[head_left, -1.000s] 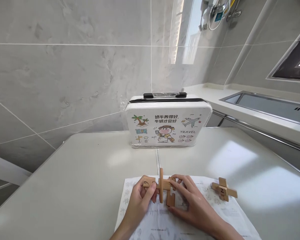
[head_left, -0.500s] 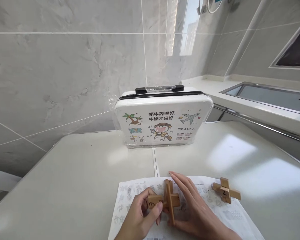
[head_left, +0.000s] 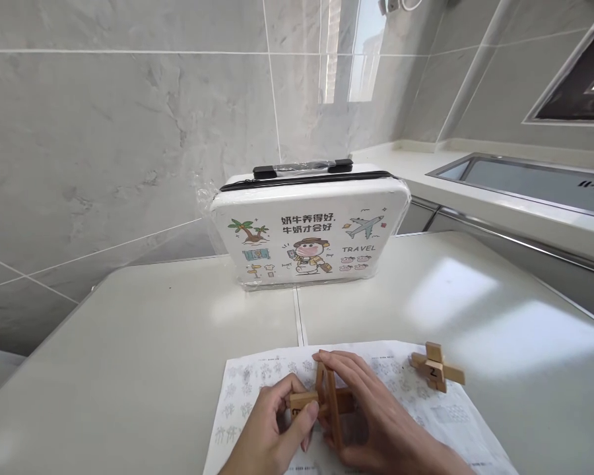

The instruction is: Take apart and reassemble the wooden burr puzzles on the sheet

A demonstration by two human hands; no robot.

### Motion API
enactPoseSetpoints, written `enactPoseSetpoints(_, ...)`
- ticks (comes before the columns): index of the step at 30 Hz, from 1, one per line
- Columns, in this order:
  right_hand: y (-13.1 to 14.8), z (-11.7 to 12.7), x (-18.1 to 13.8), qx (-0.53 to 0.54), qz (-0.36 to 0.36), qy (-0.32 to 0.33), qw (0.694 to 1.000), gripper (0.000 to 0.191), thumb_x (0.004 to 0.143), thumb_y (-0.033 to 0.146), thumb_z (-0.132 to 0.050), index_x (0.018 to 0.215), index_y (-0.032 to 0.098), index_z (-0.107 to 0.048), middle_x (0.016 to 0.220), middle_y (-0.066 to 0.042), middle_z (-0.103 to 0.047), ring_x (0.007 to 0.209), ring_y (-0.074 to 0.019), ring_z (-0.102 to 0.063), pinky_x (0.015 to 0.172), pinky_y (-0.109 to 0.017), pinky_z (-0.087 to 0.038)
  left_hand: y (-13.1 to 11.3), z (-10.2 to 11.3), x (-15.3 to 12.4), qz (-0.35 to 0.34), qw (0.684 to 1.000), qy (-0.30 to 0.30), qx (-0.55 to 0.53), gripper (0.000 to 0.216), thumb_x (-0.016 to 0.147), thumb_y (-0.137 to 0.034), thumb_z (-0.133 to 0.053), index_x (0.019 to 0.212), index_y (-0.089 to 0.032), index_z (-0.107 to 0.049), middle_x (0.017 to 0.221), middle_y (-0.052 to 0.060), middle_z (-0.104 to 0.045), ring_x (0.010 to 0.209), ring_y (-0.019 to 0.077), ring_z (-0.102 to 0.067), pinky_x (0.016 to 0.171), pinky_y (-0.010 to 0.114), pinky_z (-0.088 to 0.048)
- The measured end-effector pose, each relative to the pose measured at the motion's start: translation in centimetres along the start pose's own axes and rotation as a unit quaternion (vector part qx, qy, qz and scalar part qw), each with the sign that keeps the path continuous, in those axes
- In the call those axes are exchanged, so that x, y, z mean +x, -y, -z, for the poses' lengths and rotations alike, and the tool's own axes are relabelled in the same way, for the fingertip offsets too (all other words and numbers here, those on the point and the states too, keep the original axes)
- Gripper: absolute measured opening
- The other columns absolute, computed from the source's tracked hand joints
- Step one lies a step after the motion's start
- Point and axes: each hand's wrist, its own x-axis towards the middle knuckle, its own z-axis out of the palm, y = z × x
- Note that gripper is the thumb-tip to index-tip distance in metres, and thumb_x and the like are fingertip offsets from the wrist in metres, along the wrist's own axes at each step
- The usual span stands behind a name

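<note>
Nearest, the left hand (head_left: 274,422) pinches the wooden assembly (head_left: 304,400) by a light block at its left end, thumb in front and fingers curled behind; a dark mark on that block resembles an E, though the thumb crowds it; the right hand (head_left: 383,412) arches round the assembly's other end, fingertips at the top of the upright piece and thumb low beside it; the assembly sits between both palms, over the printed sheet (head_left: 231,389), and whether it touches the paper I cannot tell; the sheet carries rows of small figures and lines of print too fine to read; at its right edge rests a wooden cross (head_left: 436,368), its dark character like a Z or a 2; the pale table (head_left: 148,343) runs back to a white case (head_left: 272,201) in clear wrapping, lettered "奶牛养得好, 牛奶才会好" and "TRAVEL", among drawings of palms, an airplane and a cow; beyond stands a grey tiled wall (head_left: 103,145).
</note>
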Motion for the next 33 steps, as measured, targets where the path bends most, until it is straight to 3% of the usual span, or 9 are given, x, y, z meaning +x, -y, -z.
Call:
enactPoseSetpoints(14, 0.3, 0.1, 0.1, 0.038, -0.028, -0.035, 0.998, 0.091, 0.067, 0.006, -0.07, 0.146, 0.03, -0.033, 0.134, -0.011, -0.06, 0.12, -0.0306, -0.064, 0.101, -0.043, -0.056, -0.1, 0.1, 0.0, -0.01, 1.0, -0.001, -0.011, 0.038, 0.104, -0.054, -0.056, 0.085, -0.021, -0.055, 0.067, 0.002, -0.064, 0.062, 0.016, -0.058, 0.066, 0.027, -0.044)
enactPoseSetpoints(19, 0.4, 0.5, 0.3, 0.025, -0.013, -0.036, 0.999, 0.091, 0.063, 0.005, -0.068, 0.143, 0.029, -0.033, 0.133, -0.011, -0.06, 0.12, -0.0316, -0.063, 0.101, -0.044, -0.055, -0.3, 0.3, -0.1, -0.031, 0.999, 0.003, -0.03, 0.037, 0.105, -0.052, -0.056, 0.088, -0.02, -0.059, 0.077, 0.006, -0.069, 0.063, 0.0158, -0.059, 0.065, 0.027, -0.046)
enactPoseSetpoints(26, 0.5, 1.1, 0.3, 0.045, 0.0, -0.014, 0.999, 0.089, 0.063, 0.007, -0.066, 0.143, 0.028, -0.032, 0.135, -0.01, -0.058, 0.123, -0.0288, -0.061, 0.106, -0.042, -0.052, -0.7, 0.7, -0.1, -0.026, 0.998, 0.02, -0.053, 0.039, 0.103, -0.055, -0.059, 0.086, -0.019, -0.057, 0.076, 0.006, -0.069, 0.062, 0.0155, -0.059, 0.063, 0.028, -0.046)
enactPoseSetpoints(33, 0.5, 1.0, 0.5, 0.048, -0.008, -0.042, 0.998, 0.081, 0.064, 0.008, -0.067, 0.136, 0.027, -0.037, 0.12, -0.007, -0.061, 0.108, -0.026, -0.062, 0.095, -0.04, -0.055, -0.7, 1.0, 0.1, -0.033, 0.999, 0.014, -0.028, 0.039, 0.103, -0.055, -0.058, 0.086, -0.02, -0.058, 0.075, 0.005, -0.069, 0.062, 0.0158, -0.059, 0.064, 0.028, -0.046)
